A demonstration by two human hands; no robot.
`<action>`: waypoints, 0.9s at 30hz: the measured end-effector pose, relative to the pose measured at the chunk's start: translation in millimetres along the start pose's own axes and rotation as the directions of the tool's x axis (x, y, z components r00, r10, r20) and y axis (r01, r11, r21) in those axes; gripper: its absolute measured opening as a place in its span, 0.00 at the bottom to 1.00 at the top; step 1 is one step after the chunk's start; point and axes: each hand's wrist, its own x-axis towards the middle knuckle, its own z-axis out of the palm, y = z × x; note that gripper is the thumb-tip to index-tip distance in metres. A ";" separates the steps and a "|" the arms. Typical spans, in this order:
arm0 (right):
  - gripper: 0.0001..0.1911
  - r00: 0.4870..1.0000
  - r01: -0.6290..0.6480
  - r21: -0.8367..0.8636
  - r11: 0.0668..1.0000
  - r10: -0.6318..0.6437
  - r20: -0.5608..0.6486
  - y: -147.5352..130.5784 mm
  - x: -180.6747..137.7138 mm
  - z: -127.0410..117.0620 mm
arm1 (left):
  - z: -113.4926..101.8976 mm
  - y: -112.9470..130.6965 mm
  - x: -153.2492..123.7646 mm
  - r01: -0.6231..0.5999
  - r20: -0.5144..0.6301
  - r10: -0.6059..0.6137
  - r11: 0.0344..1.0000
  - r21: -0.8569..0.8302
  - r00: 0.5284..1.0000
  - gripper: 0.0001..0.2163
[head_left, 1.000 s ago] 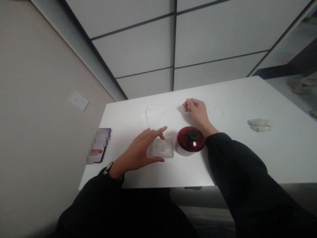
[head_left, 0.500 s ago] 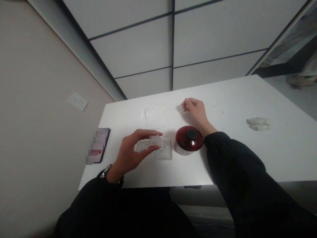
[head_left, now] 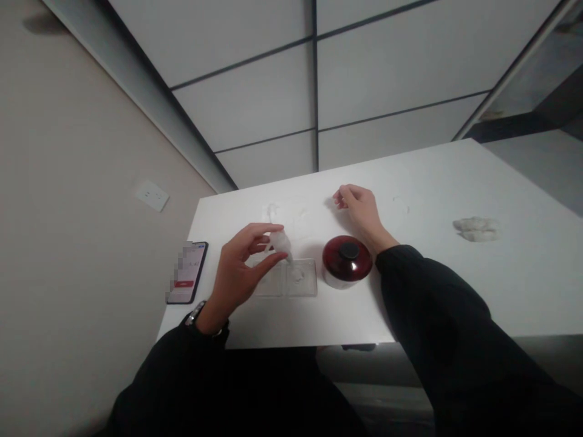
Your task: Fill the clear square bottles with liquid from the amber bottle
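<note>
My left hand pinches a small translucent white object between thumb and fingers; its narrow end points down to the right, and its exact kind is unclear. Just below it lies a clear shallow tray, split into two parts. A small whitish thing shows in the tray's right part, while my fingers partly cover the left part. On the table behind the jar, my right hand rests with curled fingers and nothing visible in them. A jar with a dark red lid and black knob stands beside the right forearm.
A phone with a lit screen lies at the left edge of the white table. Crumpled whitish gloves or cloth lie far right. Thin clear film is spread behind the tray. Wall and cabinet panels border the table.
My left hand has moved slightly up and away from the tray with the translucent object, which has turned and uncovers more of the tray. The right hand stays put.
</note>
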 end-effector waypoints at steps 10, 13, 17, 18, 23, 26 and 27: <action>0.26 1.000 -0.001 0.015 1.000 0.001 0.010 -4.8 -0.4 1.5 | 21.6 -65.3 123.1 0.051 0.213 -0.204 0.825 0.563 0.956 0.14; 0.27 1.000 -0.004 0.016 1.000 0.004 0.015 -4.5 0.0 1.4 | 38.1 -81.5 137.5 -0.023 0.295 -0.269 0.701 0.713 0.917 0.14; 0.30 1.000 -0.010 0.023 1.000 0.010 0.008 -5.3 0.5 2.7 | 44.0 -73.6 138.4 -0.078 0.312 -0.234 0.673 0.735 0.921 0.20; 0.31 1.000 -0.011 0.025 1.000 0.011 0.005 -7.0 0.0 3.0 | 42.4 -63.8 135.7 -0.088 0.317 -0.186 0.726 0.683 0.930 0.20; 0.34 0.998 0.005 0.105 0.994 -0.012 0.063 -27.6 -15.0 -2.6 | 32.1 14.4 104.2 -0.226 0.581 0.177 0.974 0.012 0.795 0.17; 0.35 0.967 -0.022 0.277 0.960 -0.051 0.251 -40.3 -36.3 -16.1 | 33.3 48.4 82.3 -0.309 0.714 0.309 0.941 -0.135 0.628 0.17; 0.38 0.921 -0.040 0.338 0.940 -0.097 0.378 -42.7 -44.2 -21.9 | 34.6 53.4 77.2 -0.331 0.730 0.316 0.935 -0.131 0.605 0.14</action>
